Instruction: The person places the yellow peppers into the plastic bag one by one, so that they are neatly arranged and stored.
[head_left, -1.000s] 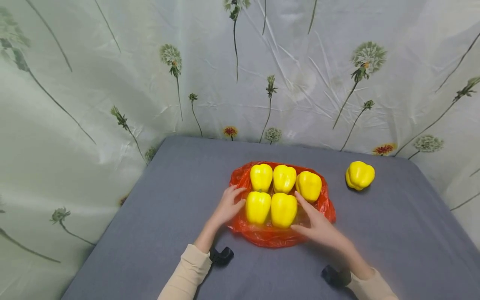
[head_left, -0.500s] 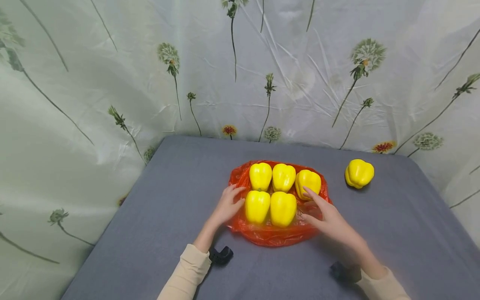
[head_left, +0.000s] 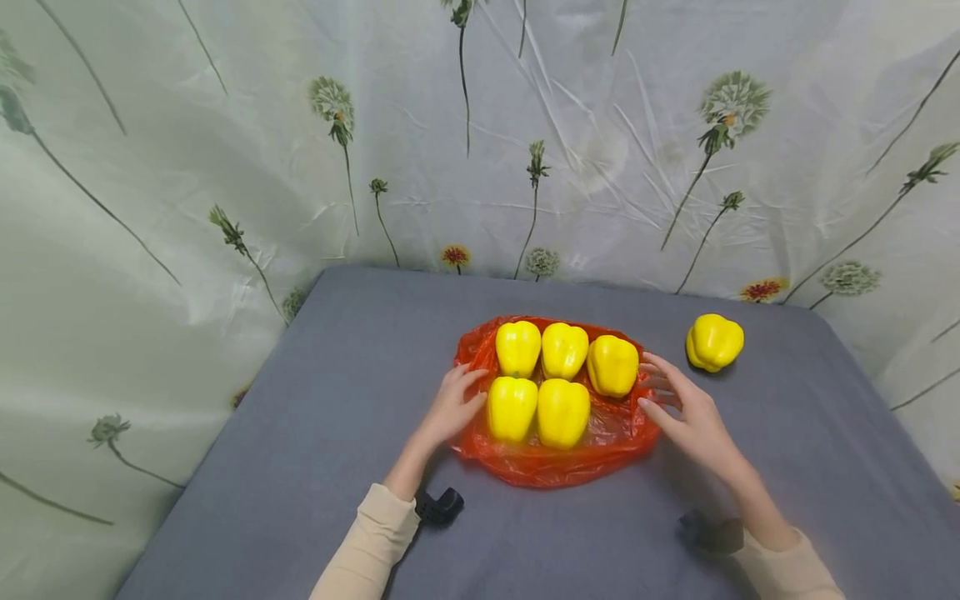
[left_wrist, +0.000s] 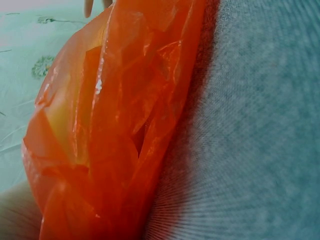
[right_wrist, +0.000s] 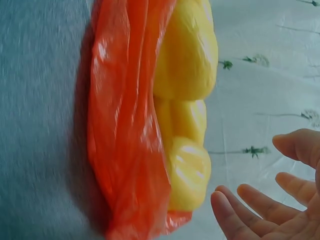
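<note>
Several yellow bell peppers stand in two rows inside a red plastic bag, its mouth spread wide on the table. At the bag's left rim is my left hand, fingers loosely bent beside the nearest front pepper. My right hand is at the right rim, fingers spread and nothing in its grasp. The right wrist view shows the spread fingers of that hand apart from the peppers. In the left wrist view the bag's crumpled side hides most of the left hand.
One more yellow bell pepper lies outside the bag, at the back right of the grey cloth-covered table. A pale curtain with printed dandelions hangs behind and to the left. Black camera mounts sit at both wrists.
My right hand has moved right, from beside the front-row pepper, across the bag, to its right rim. The left hand and the peppers have stayed in place.
</note>
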